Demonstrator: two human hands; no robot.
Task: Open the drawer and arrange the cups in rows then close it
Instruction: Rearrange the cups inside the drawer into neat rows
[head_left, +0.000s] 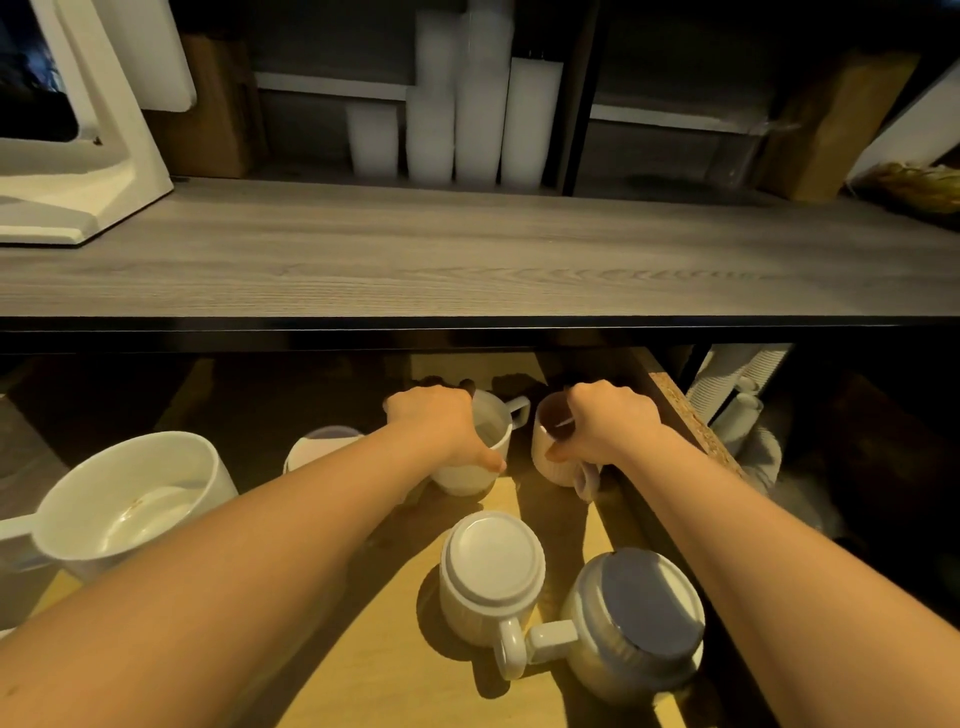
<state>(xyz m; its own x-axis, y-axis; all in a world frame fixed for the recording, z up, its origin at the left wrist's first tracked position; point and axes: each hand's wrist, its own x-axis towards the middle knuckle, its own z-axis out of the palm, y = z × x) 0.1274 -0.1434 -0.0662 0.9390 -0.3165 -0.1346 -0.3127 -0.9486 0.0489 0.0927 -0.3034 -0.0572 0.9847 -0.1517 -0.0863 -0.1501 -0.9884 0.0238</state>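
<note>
Cups sit in the open drawer (685, 400); my left hand (441, 421) grips the white cup (467, 470), my right hand (605, 421) the ribbed cup (550, 462) (fingers closed round each). They could clink together.

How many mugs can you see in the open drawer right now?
6: a big upright mug at left, one partly hidden behind the left forearm, one under each hand, two upside down in front. The forearms may hide others.
</note>
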